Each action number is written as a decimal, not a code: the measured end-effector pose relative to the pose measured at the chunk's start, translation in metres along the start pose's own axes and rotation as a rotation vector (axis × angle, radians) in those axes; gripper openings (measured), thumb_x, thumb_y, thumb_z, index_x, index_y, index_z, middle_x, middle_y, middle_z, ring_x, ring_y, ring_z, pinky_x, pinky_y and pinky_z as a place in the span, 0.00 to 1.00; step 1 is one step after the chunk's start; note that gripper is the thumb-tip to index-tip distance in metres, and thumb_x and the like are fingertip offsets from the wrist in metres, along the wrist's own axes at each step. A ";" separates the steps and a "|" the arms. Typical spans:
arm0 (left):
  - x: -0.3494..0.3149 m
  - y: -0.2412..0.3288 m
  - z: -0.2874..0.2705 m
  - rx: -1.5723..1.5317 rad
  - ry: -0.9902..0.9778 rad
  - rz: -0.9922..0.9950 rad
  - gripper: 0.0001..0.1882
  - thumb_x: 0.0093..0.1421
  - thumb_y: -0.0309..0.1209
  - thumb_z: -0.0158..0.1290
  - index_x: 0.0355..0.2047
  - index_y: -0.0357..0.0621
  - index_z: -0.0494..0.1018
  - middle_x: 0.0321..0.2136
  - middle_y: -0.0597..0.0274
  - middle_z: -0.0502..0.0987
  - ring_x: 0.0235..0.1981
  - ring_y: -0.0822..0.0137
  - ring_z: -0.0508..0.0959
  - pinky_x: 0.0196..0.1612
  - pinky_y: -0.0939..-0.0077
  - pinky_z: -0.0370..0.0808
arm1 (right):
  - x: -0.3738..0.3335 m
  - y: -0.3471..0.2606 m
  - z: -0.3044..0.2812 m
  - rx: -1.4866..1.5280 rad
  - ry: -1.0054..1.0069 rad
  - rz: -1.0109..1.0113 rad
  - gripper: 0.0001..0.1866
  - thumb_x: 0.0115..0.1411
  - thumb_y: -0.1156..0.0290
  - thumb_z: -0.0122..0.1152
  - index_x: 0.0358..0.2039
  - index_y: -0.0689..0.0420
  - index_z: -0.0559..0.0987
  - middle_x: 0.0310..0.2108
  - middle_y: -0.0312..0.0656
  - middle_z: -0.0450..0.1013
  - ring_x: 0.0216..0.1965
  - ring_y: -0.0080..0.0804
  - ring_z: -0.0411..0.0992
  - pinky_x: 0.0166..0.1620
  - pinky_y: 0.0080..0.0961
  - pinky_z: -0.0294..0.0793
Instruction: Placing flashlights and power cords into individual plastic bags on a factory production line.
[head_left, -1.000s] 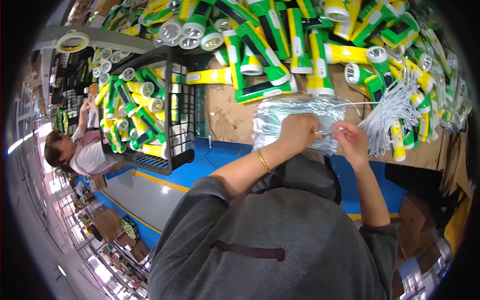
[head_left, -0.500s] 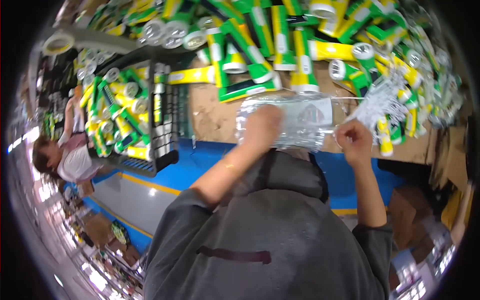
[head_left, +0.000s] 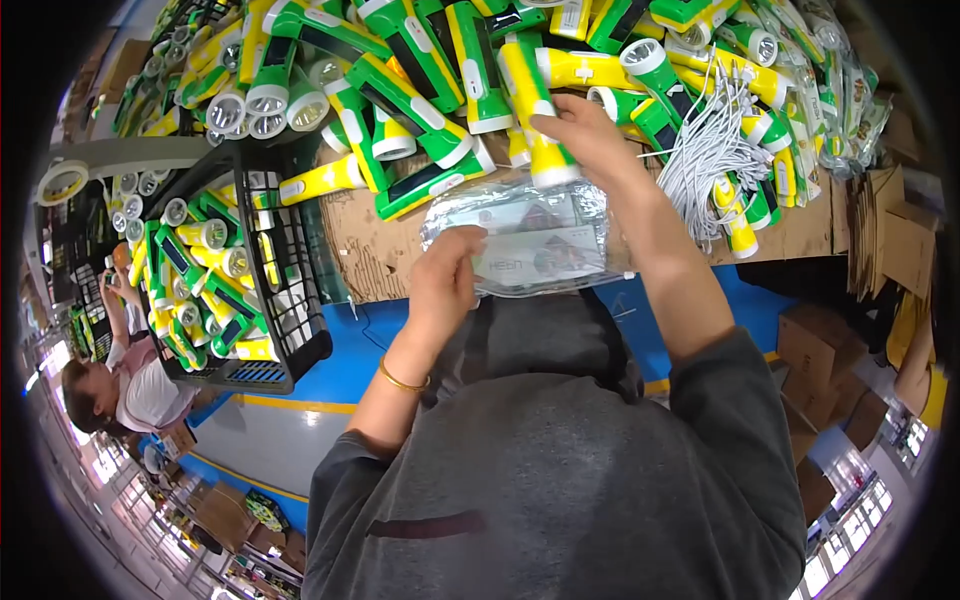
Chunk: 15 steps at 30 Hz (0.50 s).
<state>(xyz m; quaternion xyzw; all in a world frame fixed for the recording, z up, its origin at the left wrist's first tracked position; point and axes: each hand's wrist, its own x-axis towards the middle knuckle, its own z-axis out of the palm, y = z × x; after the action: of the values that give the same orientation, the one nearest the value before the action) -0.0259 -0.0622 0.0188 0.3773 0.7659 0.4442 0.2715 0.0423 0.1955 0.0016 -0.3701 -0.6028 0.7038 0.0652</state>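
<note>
Your right hand (head_left: 590,140) is gripping a yellow-green plastic flashlight (head_left: 524,82); clear plastic bags (head_left: 535,232) are touching your left hand's (head_left: 443,278) fingertips, pinch unclear.

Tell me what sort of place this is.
Likely a factory or packing workshop: green-and-yellow flashlights lie heaped on the workbench, more fill a black plastic crate, and clear plastic packaging lies at the near edge.

A factory workshop is indicated: matching green-and-yellow flashlights (head_left: 405,105) are heaped across a brown tabletop (head_left: 365,250) and massed in a black crate (head_left: 310,350); white cables (head_left: 690,180) are bunched alongside, cardboard boxes (head_left: 808,350) are seen, and a blue-and-grey floor (head_left: 290,438) is marked with yellow lines (head_left: 300,405).
</note>
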 end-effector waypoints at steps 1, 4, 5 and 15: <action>0.000 -0.006 -0.005 0.095 -0.048 0.043 0.06 0.55 0.14 0.50 0.28 0.35 0.75 0.43 0.52 0.77 0.38 0.60 0.81 0.34 0.73 0.80 | -0.020 -0.011 0.002 -0.003 -0.020 0.010 0.23 0.59 0.67 0.60 0.52 0.66 0.71 0.44 0.43 0.75 0.41 0.28 0.74 0.44 0.24 0.73; 0.008 -0.017 -0.001 0.093 -0.200 -0.016 0.18 0.48 0.13 0.46 0.39 0.40 0.73 0.40 0.48 0.78 0.38 0.49 0.79 0.37 0.65 0.76 | -0.083 -0.027 0.010 0.402 -0.201 -0.109 0.18 0.62 0.70 0.57 0.50 0.63 0.69 0.46 0.43 0.73 0.45 0.26 0.72 0.47 0.23 0.72; 0.009 -0.016 0.001 0.088 -0.210 -0.016 0.18 0.48 0.13 0.46 0.39 0.40 0.73 0.40 0.48 0.78 0.38 0.49 0.79 0.37 0.65 0.76 | -0.094 -0.026 0.017 0.313 -0.204 -0.103 0.17 0.62 0.70 0.57 0.50 0.61 0.69 0.47 0.43 0.72 0.46 0.25 0.71 0.48 0.25 0.72; 0.016 0.028 0.011 0.241 -0.317 0.285 0.29 0.49 0.12 0.45 0.56 0.34 0.65 0.55 0.44 0.68 0.54 0.46 0.70 0.55 0.64 0.71 | -0.119 0.027 0.008 -1.465 -0.212 -0.408 0.24 0.45 0.73 0.62 0.46 0.60 0.73 0.38 0.44 0.74 0.43 0.45 0.74 0.47 0.38 0.73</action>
<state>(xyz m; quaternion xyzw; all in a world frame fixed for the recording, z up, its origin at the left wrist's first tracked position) -0.0176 -0.0352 0.0374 0.5762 0.7002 0.3190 0.2757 0.1327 0.1174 0.0298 -0.1306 -0.9747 0.1305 -0.1261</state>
